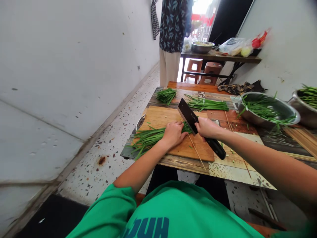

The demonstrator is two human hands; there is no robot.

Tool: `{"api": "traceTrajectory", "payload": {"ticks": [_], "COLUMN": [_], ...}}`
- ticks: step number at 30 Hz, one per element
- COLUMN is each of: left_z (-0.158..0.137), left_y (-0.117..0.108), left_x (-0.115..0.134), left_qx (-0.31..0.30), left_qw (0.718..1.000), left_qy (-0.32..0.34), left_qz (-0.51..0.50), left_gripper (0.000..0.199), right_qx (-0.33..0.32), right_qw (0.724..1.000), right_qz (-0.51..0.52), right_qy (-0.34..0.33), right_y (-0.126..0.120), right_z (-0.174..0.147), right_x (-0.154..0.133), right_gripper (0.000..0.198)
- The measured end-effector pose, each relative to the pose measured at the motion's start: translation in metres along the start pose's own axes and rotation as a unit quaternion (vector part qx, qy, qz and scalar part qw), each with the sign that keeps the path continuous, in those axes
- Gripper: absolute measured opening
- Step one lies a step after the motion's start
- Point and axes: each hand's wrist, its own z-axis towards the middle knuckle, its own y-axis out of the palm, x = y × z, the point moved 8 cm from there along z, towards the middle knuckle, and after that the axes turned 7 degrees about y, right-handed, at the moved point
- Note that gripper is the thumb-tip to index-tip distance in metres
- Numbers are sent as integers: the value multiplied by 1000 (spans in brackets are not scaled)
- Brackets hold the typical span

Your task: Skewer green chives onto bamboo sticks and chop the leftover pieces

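On a wooden cutting board lies a bunch of garlic chives, its leaves spreading to the left. My left hand presses down over the bunch and grips it near its right end. A cleaver with a dark blade and black handle is in my right hand, fingers wrapped where blade meets handle. The blade is tilted just right of my left fingers, over the chives' end; whether its edge touches them I cannot tell. A thin bamboo skewer crosses the board below the blade.
Behind the board lie a short chive bundle and a longer chive bundle. At right stand a metal bowl of chives, another metal pot and many skewers. A person stands beyond the table, near a back table.
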Motion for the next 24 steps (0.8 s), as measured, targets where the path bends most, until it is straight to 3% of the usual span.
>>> {"api": "traceTrajectory", "payload": {"ticks": [6, 12, 15, 19, 24], "left_z": [-1, 22, 23, -9, -62], "left_y": [-2, 7, 6, -8, -24], "left_x": [6, 28, 35, 17, -34], "left_qx": [-1, -3, 0, -17, -32], "left_qw": [1000, 999, 998, 996, 990], "left_qy": [-13, -20, -37, -59, -130], "left_qz": [18, 27, 42, 61, 45], "left_gripper": [37, 39, 52, 90, 90], "right_qx": [97, 169, 157, 126, 71], "right_qw": [993, 985, 988, 992, 993], "right_qz": [-72, -24, 7, -7, -50], "right_qy": [-16, 1, 1, -16, -75], "right_y": [-19, -64, -77, -69, -24], "right_z": [-21, -48, -67, -89, -98], "right_x": [21, 28, 22, 7, -28], "right_gripper": [26, 25, 22, 18, 20]}}
